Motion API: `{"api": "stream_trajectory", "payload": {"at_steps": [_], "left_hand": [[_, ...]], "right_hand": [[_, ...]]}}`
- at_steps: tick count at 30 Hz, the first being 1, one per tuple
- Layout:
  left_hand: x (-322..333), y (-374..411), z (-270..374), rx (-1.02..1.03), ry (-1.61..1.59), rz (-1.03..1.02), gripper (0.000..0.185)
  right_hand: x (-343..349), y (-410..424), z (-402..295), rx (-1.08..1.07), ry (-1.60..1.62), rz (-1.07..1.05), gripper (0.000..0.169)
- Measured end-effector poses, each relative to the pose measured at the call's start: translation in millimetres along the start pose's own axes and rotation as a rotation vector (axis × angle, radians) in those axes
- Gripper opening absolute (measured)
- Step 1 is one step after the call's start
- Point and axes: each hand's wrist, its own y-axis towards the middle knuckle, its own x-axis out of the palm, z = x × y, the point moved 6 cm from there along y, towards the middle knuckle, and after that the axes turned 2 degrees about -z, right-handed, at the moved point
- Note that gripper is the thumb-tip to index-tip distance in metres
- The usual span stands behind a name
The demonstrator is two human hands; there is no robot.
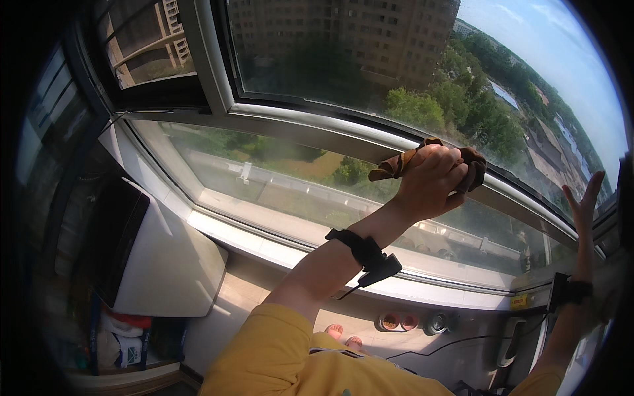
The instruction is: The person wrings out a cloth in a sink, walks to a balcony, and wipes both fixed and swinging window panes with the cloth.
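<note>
My left hand (433,173) grips a crumpled brown cloth (473,168) against the light metal rail of the window frame (361,129). Folds of the cloth stick out on both sides of the fist. The large upper window pane (317,64) lies just beyond the rail, and a lower pane (297,190) sits below it. At the far right, my right hand (585,198) is raised with its fingers spread, beside the window; whether it touches the glass cannot be told. Black straps with small devices are on both wrists.
A white appliance (173,262) stands at left, above shelves holding bags (130,341). Along the wall below the sill (267,250) are pet bowls (390,321), a metal bowl (438,323) and a black cable (436,349). A yellow box (519,301) sits at the sill's right end.
</note>
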Motion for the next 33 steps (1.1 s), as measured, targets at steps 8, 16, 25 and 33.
{"api": "stream_trajectory", "payload": {"at_steps": [8,16,25,33], "left_hand": [[-28.0,2.6,-22.3,0.341,0.076,-0.336,0.026],[-100.9,-21.7,-93.8,0.136,0.386,-0.221,0.029],[96.3,23.6,85.4,0.284,0.107,-0.244,0.027],[281.5,67.5,239.6,0.379,-0.136,-0.300,0.026]], "right_hand": [[-18.2,10.2,-15.7,0.054,-0.229,-0.106,0.094],[-19.6,2.1,-19.0,-0.042,-0.144,-0.021,0.101],[-21.6,6.3,-22.1,0.155,-0.078,-0.343,0.113],[-28.2,-4.1,4.3,-0.150,0.214,-0.026,0.066]]}}
